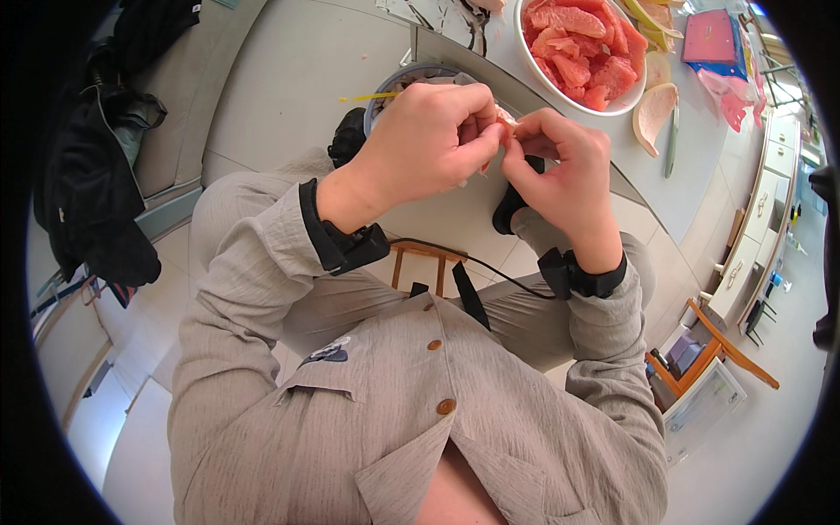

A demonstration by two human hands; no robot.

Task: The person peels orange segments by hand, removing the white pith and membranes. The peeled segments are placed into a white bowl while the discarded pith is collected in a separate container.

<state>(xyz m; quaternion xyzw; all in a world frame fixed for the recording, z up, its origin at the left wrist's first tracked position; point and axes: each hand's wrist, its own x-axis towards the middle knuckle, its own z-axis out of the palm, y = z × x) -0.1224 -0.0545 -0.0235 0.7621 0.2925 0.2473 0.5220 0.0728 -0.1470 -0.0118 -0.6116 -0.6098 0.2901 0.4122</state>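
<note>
My left hand (426, 144) and my right hand (564, 167) meet in front of me, fingertips pinched on a small piece of pinkish citrus flesh with pale membrane (505, 121). Part of the piece is hidden by my fingers. Beneath my left hand, a bin (375, 98) holds pale scraps, with a yellow strip at its rim. Beyond my right hand, on the table, stands a white bowl (525, 56) heaped with peeled red pomelo or grapefruit flesh (577, 46). Pieces of thick pale rind (656, 115) and a knife with a pale green handle (672, 144) lie beside the bowl.
The grey table (702, 177) has its edge just past my right hand. A pink and blue plastic package (712, 39) and more peel (650, 20) lie on it. A sofa with a black jacket (92, 170) is at left. A cable links my two wristbands.
</note>
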